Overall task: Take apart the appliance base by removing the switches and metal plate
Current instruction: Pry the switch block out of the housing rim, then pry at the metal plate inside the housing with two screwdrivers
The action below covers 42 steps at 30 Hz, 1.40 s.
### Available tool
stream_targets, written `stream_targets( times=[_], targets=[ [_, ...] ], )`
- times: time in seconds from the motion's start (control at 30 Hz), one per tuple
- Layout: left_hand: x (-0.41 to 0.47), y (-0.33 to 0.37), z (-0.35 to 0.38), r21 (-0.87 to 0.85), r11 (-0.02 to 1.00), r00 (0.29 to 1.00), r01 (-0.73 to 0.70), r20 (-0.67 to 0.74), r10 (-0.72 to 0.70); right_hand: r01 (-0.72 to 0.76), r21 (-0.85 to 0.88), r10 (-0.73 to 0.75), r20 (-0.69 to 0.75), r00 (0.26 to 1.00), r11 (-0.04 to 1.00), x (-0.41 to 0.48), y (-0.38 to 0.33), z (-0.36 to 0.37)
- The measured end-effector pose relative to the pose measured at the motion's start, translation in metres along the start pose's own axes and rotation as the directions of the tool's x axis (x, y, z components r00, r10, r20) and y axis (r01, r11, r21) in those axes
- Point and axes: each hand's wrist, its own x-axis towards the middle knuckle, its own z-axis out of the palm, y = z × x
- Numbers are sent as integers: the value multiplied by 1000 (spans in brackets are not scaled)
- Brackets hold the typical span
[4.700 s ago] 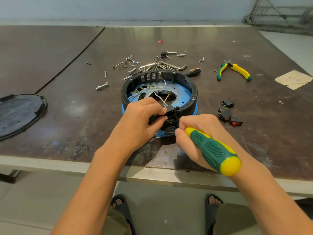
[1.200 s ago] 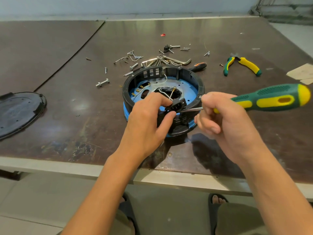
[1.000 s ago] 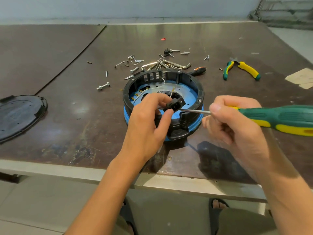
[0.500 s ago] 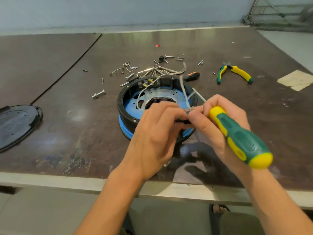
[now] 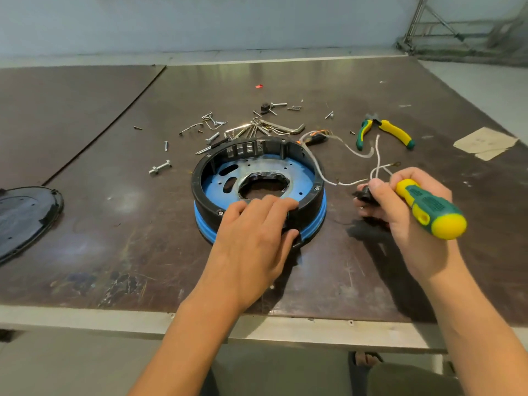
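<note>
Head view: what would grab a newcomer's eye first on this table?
The round black-and-blue appliance base sits mid-table, its near rim gripped by the left hand. To its right, the right hand holds a green-and-yellow screwdriver and a black switch trailing white wires. Screws and pliers lie scattered behind.

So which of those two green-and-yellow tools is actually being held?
The screwdriver, gripped in the right hand beside the appliance base. The pliers, in the same colours, lie untouched farther back on the table.
</note>
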Motion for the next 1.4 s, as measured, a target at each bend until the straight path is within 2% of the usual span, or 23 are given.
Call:
stream_targets(
  times=[0.2, 0.27, 0.37, 0.53, 0.67, 0.87, 0.97, 1.07, 1.13, 1.17, 1.27, 1.37, 1.4],
  targets=[
    [3, 3, -2, 92, 995, 997, 47, 58, -53, -40, 41, 43, -81, 996, 998, 5, 6, -10],
    [5, 4, -3, 124, 991, 995, 44, 86, -55, 3, -95, -14, -115, 993, 995, 7, 11, -15],
    [5, 4, -4, 130, 990, 992, 47, 114, -62, 36, -473, -105, -121, 987, 881, 9, 14, -20],
    [5, 4, -4, 107, 992, 992, 62, 102, -73, 79, -619, -138, -48, 989, 782, 0, 12, -19],
    [4, 0, -5, 18, 998, 993, 61, 100, -62, 115, -538, -144, -12, 989, 835, -3, 2, -9],
    [4, -12, -18, -53, 998, 997, 41, 61, -38, 129, -439, -56, 175, 983, 889, -12, 1, 9],
    [3, -17, -26, -172, 984, 998, 51, -34, -58, 61, -380, 24, 215, 976, 923, -15, 3, 17],
    [2, -16, -31, -313, 947, 979, 70, -162, -126, 28, -220, 8, 160, 987, 975, -17, -3, 23],
    [3, -15, -35, -472, 878, 961, 82, -196, -195, 2, -110, 14, 139, 990, 994, -18, -10, 23],
    [4, -16, -38, -583, 809, 949, 75, -208, -238, -20, -77, 30, 136, 990, 997, -17, -12, 23],
    [5, -18, -45, -850, 526, 884, 35, -219, -413, -33, -112, 47, 124, 991, 993, -16, -10, 26],
    [5, -18, -46, -982, 191, 845, 3, -100, -526, -53, -130, 74, 167, 983, 990, -16, -6, 32],
    [6, -16, -46, -988, 153, 849, 12, -71, -523, -33, -144, 63, 206, 976, 989, -17, -4, 33]
  ],
)
